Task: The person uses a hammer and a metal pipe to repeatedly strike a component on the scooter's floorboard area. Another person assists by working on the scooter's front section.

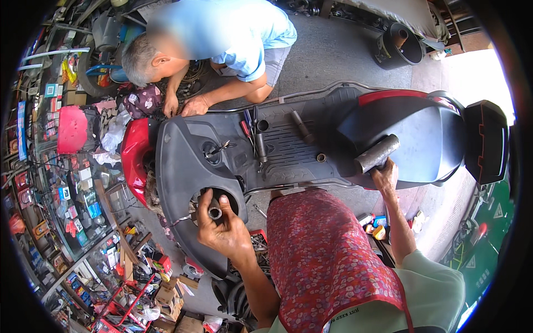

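Observation:
My left hand [225, 232] is closed on a small hollow metal sleeve [215, 212] at the round opening in the scooter's dark grey front panel [175, 158]. My right hand [384, 177] grips a thick metal cylinder [378, 152] over the black seat [422, 139]. On the ribbed floorboard [294, 161] between them lie screwdrivers [245, 129], a long metal socket [261, 147], a short dark ring [263, 125], a metal shaft [301, 125] and a small brass ring [321, 157].
Another person [233, 39] crouches beyond the scooter, both hands at its front. A black bucket [397, 58] stands at the back right. Cluttered shelves of parts [72, 222] line the left. A black top box [483, 141] is at the scooter's rear. Loose tools and packages lie below.

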